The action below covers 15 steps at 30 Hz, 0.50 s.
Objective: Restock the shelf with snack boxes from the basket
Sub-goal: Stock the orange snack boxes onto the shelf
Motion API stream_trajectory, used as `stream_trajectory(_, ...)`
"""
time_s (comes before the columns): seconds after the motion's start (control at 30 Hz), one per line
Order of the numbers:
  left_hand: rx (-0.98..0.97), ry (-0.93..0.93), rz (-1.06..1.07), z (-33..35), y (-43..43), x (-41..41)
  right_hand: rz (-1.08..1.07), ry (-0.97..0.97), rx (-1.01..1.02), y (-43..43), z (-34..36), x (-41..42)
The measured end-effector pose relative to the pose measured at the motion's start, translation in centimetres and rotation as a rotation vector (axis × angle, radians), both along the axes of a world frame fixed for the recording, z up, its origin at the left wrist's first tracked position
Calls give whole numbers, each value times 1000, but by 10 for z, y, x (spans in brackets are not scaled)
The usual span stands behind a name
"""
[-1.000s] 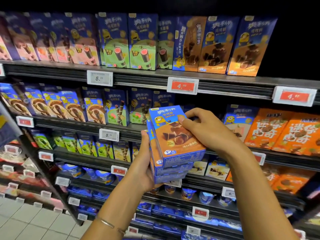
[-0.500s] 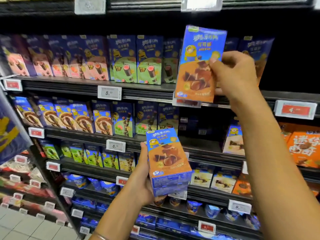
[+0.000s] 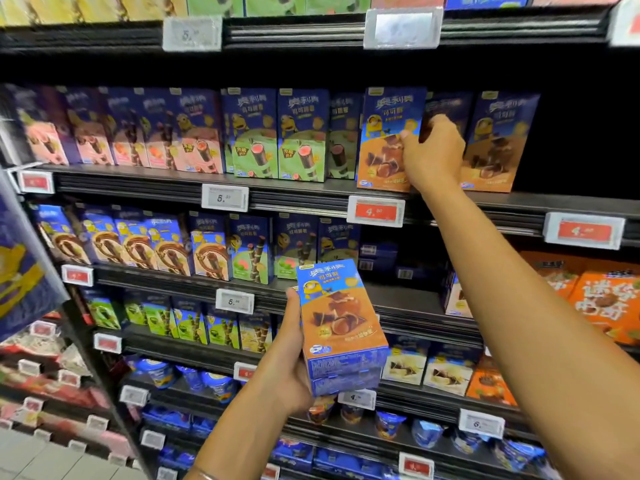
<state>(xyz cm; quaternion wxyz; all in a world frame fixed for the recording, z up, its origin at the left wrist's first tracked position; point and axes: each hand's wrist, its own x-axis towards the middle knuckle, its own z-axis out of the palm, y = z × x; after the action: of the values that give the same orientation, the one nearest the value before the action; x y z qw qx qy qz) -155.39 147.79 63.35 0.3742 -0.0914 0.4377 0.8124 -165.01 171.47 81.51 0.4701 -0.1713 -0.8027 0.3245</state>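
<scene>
My right hand (image 3: 431, 152) grips the right edge of a blue and orange snack box (image 3: 382, 140) that stands upright on the upper shelf (image 3: 311, 190), left of a matching box (image 3: 498, 143). My left hand (image 3: 291, 362) holds a small stack of the same snack boxes (image 3: 341, 327) from below and behind, in front of the lower shelves. Two boxes show in that stack. No basket is in view.
Rows of blue boxes with pink and green fronts (image 3: 256, 133) fill the upper shelf to the left. Price tags (image 3: 375, 211) hang on the shelf rails. Orange boxes (image 3: 602, 303) stand at the right. Dark empty space lies right of the matching box.
My right hand lifted one box off the stack and carried it up to the upper shelf, where it now stands. The left hand's stack is one box shorter. The camera tilted upward.
</scene>
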Motion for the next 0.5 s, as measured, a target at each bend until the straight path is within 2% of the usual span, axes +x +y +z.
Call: stream_trajectory(0.5,-28,-19,39,7,-3,2,-20,-13,31,-3,-2,-17)
